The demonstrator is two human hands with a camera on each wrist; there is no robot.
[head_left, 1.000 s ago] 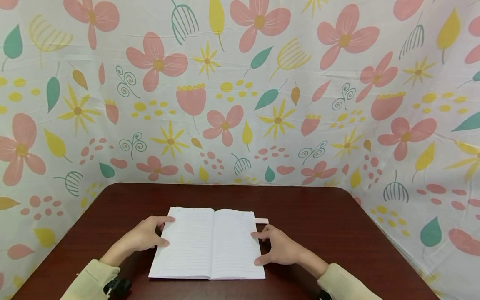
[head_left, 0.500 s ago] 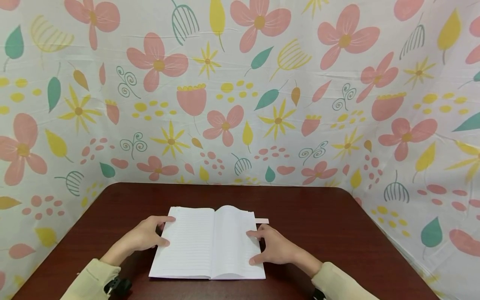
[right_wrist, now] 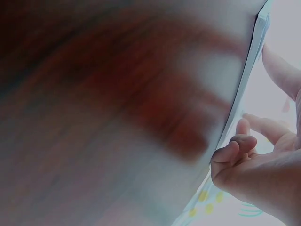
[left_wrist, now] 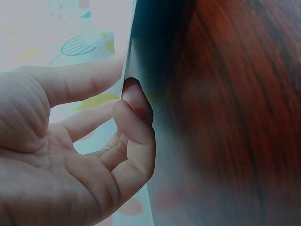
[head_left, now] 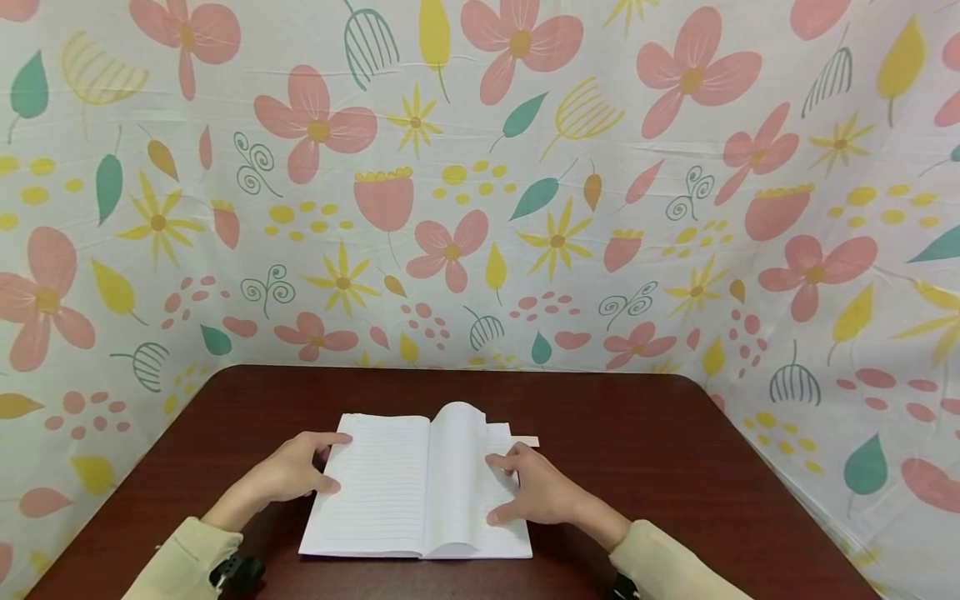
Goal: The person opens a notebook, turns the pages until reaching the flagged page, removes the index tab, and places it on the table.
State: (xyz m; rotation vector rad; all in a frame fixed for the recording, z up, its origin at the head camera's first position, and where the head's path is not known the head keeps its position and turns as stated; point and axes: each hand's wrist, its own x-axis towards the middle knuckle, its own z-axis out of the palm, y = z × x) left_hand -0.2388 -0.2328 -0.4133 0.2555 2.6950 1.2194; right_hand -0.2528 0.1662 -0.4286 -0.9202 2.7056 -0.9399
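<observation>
A lined notebook [head_left: 367, 500] lies spread on the dark table, its pages facing up. My left hand [head_left: 288, 468] grips its left edge. In the left wrist view, several curled fingers [left_wrist: 136, 146] wrap around that thin edge. On the right half a page [head_left: 453, 475] bulges up into a curve, its outer edge drawn in from the notebook's side. The thumb and index finger of my right hand [head_left: 547, 490] touch the paper at that edge, spread apart. In the right wrist view, that hand's other fingers [right_wrist: 235, 150] are bent beside the notebook's edge [right_wrist: 242, 89].
A pale pink tab [head_left: 527, 441] sticks out at the notebook's upper right. The dark red-brown table [head_left: 637, 442] has rounded far corners. A flower-patterned cloth [head_left: 480, 208] hangs behind it and along both sides.
My right hand has slid left across the right half. The page there, flat at first, has bowed up higher, baring the sheets beneath at the right. My left hand has stayed put.
</observation>
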